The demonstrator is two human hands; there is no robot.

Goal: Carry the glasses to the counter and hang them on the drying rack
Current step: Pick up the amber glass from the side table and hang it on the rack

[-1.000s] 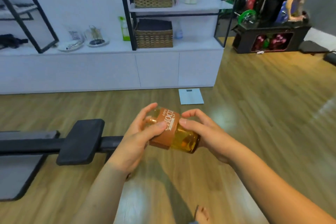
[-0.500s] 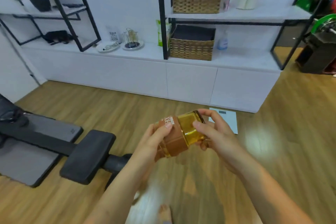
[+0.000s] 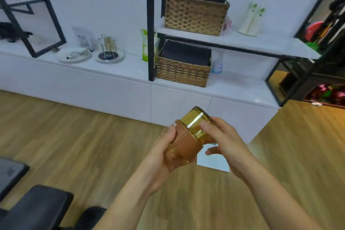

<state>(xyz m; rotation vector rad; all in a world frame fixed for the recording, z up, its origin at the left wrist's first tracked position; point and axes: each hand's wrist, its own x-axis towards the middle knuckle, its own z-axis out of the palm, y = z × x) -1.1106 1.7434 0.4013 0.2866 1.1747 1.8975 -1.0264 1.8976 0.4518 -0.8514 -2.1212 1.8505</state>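
An amber glass [image 3: 194, 125] with a brown sleeve around its middle is held tilted in front of me, one end pointing up toward the counter. My left hand [image 3: 164, 153] grips the sleeved part from the left. My right hand [image 3: 222, 140] holds the bare glass end from the right. On the white counter [image 3: 130, 69] at the back left stands a small wire drying rack [image 3: 108, 46] on a round plate, with a glass hanging on it.
Two woven baskets [image 3: 183, 71] sit on the shelves behind black frame posts [image 3: 150, 24]. A second plate [image 3: 73, 55] lies left of the rack. A white scale [image 3: 212, 160] lies on the wooden floor. Black exercise equipment [image 3: 37, 207] fills the lower left.
The view has moved closer to the counter and shelves. The glass has tilted more upright in both hands, and the black bench has slid to the lower left corner.
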